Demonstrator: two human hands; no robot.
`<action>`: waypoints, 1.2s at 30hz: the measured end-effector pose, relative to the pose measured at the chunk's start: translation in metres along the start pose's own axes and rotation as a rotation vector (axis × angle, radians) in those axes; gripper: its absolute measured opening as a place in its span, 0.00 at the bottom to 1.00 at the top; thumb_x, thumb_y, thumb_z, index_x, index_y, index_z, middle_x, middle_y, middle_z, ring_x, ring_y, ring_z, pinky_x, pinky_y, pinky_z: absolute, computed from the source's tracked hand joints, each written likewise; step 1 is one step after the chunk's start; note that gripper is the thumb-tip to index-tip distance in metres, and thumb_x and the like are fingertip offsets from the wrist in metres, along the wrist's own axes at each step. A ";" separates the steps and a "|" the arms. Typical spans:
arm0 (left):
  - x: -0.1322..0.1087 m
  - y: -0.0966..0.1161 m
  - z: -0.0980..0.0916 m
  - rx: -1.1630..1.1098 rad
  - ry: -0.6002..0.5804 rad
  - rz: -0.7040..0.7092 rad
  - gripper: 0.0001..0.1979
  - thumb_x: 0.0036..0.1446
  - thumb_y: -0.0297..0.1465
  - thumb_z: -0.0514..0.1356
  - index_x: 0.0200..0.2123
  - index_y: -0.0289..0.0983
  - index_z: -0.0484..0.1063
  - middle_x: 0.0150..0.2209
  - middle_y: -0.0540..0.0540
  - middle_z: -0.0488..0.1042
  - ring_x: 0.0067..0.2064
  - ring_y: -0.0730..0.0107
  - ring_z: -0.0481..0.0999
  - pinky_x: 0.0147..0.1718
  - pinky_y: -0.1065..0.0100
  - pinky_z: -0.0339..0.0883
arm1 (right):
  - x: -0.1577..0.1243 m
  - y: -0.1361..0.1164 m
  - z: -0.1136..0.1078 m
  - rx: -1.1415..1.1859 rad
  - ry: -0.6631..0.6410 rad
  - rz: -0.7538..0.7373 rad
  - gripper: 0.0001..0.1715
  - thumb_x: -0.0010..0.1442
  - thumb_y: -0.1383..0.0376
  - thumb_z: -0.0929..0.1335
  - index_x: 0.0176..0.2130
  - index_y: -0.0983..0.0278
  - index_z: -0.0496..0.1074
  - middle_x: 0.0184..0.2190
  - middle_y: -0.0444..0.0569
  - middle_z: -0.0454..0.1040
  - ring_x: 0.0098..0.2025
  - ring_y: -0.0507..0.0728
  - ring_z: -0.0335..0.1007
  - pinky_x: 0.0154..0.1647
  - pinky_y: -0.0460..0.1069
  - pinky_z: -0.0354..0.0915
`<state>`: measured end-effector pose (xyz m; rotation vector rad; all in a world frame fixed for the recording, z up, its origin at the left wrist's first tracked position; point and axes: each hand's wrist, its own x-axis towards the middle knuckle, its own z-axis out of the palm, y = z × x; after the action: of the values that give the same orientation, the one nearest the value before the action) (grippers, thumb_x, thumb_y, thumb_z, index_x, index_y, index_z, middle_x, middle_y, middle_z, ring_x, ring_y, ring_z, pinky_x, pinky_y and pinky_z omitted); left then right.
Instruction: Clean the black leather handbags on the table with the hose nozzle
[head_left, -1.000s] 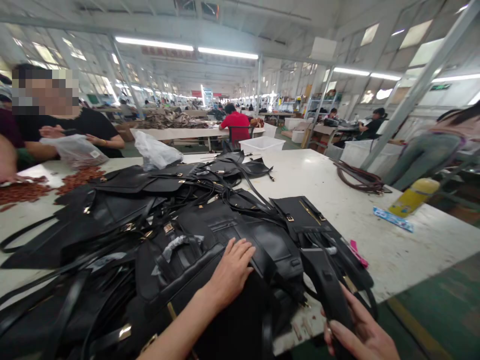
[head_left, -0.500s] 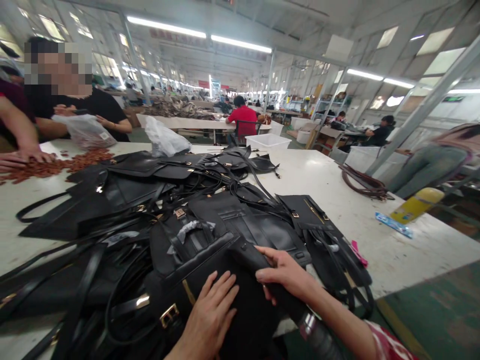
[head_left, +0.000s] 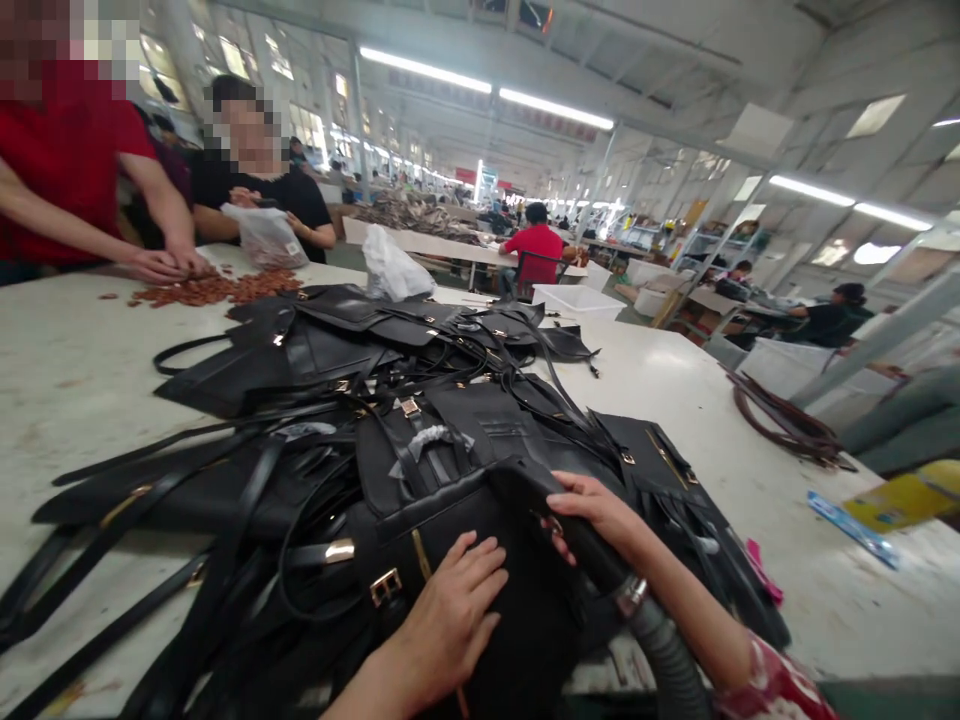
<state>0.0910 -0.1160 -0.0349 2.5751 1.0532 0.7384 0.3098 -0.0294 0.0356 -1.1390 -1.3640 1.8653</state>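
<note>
My left hand (head_left: pixel 454 610) lies flat on a black leather-look bag (head_left: pixel 532 610), its fingers stretched out beside a gold zip and a gold buckle (head_left: pixel 385 587). In my right hand (head_left: pixel 604 512) is a black hose nozzle (head_left: pixel 596 555), gripped with fingers wrapped round it. Its tip rests at the bag's upper edge; whether it touches the surface I cannot tell. A metal collar joins the nozzle to a ribbed grey hose (head_left: pixel 664 640) running down below my right forearm. Just beyond, another black bag has a plastic-wrapped handle (head_left: pixel 431 437).
More black bags with long straps (head_left: pixel 247 490) are heaped across the white table (head_left: pixel 82 370). Brown pieces (head_left: pixel 180 292) lie at the far left, near two people. A yellow bottle (head_left: pixel 904 497), blue strip (head_left: pixel 851 528) and coiled brown straps (head_left: pixel 787 420) are on the right.
My view has turned left, so the table's contents appear farther right and more of a red-shirted person shows. My left hand stays flat on the bag; my right still grips the nozzle.
</note>
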 end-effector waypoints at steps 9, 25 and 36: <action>-0.002 0.017 -0.011 -0.063 0.050 -0.050 0.18 0.48 0.24 0.55 0.45 0.38 0.66 0.49 0.42 0.68 0.55 0.63 0.61 0.56 0.54 0.51 | 0.050 -0.006 0.040 -0.111 0.133 -0.123 0.28 0.48 0.60 0.68 0.47 0.66 0.60 0.18 0.40 0.67 0.15 0.50 0.63 0.14 0.45 0.62; -0.059 -0.032 -0.047 -1.061 0.781 -0.988 0.25 0.38 0.30 0.62 0.44 0.32 0.66 0.34 0.44 0.74 0.34 0.64 0.74 0.30 0.68 0.66 | 0.018 0.018 0.149 -0.281 -0.227 -0.039 0.37 0.44 0.65 0.70 0.54 0.60 0.60 0.23 0.40 0.69 0.16 0.48 0.63 0.15 0.43 0.62; -0.123 0.034 -0.007 -0.934 0.378 -1.120 0.13 0.43 0.39 0.61 0.25 0.35 0.69 0.20 0.49 0.70 0.26 0.67 0.71 0.27 0.68 0.66 | -0.046 0.019 0.086 -0.166 0.068 -0.157 0.39 0.47 0.66 0.68 0.57 0.65 0.53 0.17 0.38 0.67 0.15 0.49 0.61 0.16 0.44 0.61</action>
<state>0.0316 -0.2271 -0.0584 0.8636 1.4985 1.0109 0.2576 -0.1142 0.0426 -1.1293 -1.5454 1.6138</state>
